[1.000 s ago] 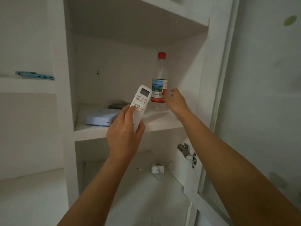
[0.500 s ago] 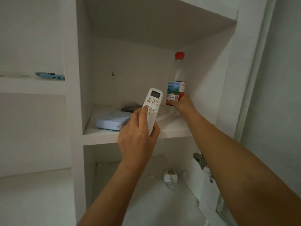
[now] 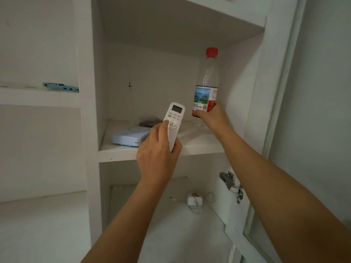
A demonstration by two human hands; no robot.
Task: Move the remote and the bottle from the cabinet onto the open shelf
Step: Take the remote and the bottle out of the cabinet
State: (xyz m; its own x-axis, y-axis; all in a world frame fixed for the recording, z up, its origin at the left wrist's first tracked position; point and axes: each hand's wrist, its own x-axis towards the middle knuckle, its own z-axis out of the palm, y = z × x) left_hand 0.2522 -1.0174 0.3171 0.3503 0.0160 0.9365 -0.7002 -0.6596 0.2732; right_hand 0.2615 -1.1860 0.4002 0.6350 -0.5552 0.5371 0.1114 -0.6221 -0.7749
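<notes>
White cabinet (image 3: 91, 111) fills my view, its door swung open, with the open shelf (image 3: 38, 95) off to its left. My right hand (image 3: 212, 118) is wrapped around the bottle (image 3: 207, 86), upright on the cabinet's middle board. My left hand (image 3: 157, 156) grips the remote (image 3: 173, 122) upright before that board.

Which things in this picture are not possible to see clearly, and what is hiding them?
All in the head view:
- Bottle base: covered by the right hand, so whether it stands on the shelf is unclear.
- Remote lower half: wrapped by the left hand; button labels too small to read.
- Dark object at the back: in shadow, partly behind the remote.
- Blue object: seen edge-on only.
</notes>
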